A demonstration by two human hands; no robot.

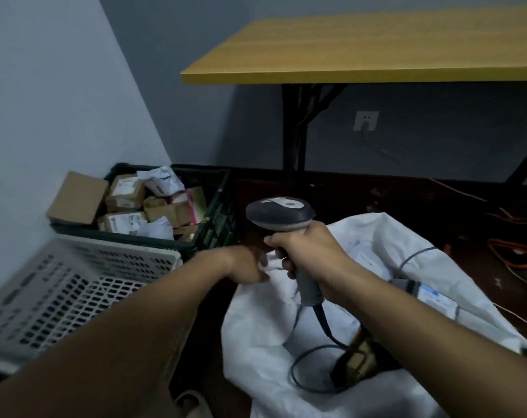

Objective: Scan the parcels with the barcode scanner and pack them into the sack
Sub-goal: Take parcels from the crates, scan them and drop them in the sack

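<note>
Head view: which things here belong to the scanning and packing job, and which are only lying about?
Job: barcode scanner gripped by the right hand; white sack, its edge at the left hand; parcels in the dark crate.
Lying about: grey basket; yellow table; orange cables.

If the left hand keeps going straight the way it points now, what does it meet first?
The left hand points right, already at the sack's rim. Straight on it would likely meet the scanner handle in the right hand, though depth is unclear.
</note>
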